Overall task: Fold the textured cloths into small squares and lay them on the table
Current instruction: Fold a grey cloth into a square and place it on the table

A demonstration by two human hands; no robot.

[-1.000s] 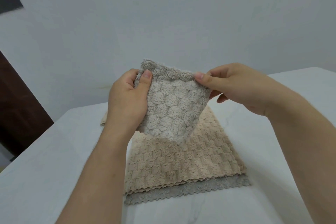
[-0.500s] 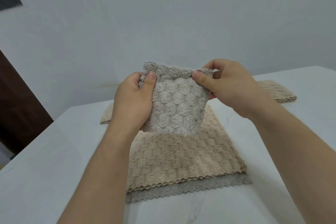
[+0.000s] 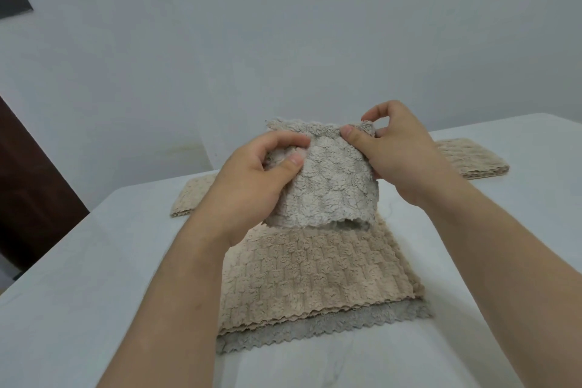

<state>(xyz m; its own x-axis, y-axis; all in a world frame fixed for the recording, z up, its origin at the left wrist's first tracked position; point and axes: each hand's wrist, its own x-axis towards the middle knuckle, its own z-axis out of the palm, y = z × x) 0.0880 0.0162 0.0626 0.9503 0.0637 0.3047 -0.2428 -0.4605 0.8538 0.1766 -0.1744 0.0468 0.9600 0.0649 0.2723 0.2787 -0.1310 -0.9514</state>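
While it is hanging in the air over the middle of the table [image 3: 78, 293], the pale grey cloth [image 3: 333, 189] is being held folded between both hands, its lower hem hovering just above a flat beige cloth [image 3: 308, 268]. The left hand [image 3: 252, 179] is gripping its left side, with the thumb pressing on the front and the fingers curling over the edge, so this side is bunching. The right hand [image 3: 400, 154] is pinching the top right corner between thumb and fingers. Both hands are covering the side edges, and the number of folded layers is hard to make out; only a darker gap is showing along the hem. The beige cloth is lying on a darker grey cloth [image 3: 315, 329], of which only the zigzag near edge is peeping out. A folded beige square [image 3: 192, 195] is lying beyond the left wrist, half hidden by it. A second folded square [image 3: 469, 161] is sitting well apart to the right, partly behind the right hand. Compared with half a second ago, the left thumb is sitting lower on the cloth rather than at its top edge, the left side is looking more crumpled, and more of the left square is showing.
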